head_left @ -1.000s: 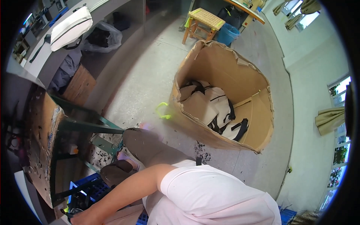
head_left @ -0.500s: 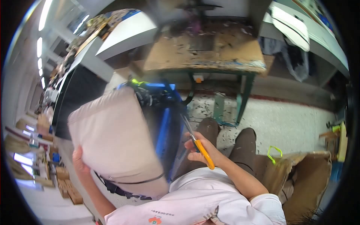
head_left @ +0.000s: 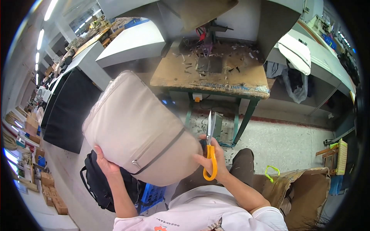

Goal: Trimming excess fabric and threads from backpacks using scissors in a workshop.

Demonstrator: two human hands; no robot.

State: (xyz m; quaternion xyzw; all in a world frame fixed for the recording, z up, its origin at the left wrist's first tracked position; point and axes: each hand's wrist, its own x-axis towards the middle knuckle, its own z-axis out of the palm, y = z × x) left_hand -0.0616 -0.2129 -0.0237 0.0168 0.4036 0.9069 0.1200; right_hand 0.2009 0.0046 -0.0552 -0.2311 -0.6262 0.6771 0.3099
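A beige fabric bag (head_left: 142,127) with a zipper pull and a dark strip across its lower part is tilted in front of me. My left hand (head_left: 106,164) grips its lower left edge, thumb on top and the other fingers hidden beneath. In my right hand (head_left: 214,156) is a pair of scissors (head_left: 210,146) with orange handles, the blades pointing away from me and close together. The fingers of that hand reach the bag's right edge; whether they press on it is hard to see.
Below the bag's left side lies a black backpack (head_left: 98,181) beside a blue crate (head_left: 154,194). Ahead stands a worn wooden worktable (head_left: 177,77) strewn with scraps. A cardboard box (head_left: 308,192) with a neon loop (head_left: 273,173) on its edge is at my right.
The beige bag has turned and come rightward across my lap, now showing its zipper and strip. The scissors have swung more upright beside it. The black backpack has come into view at lower left.
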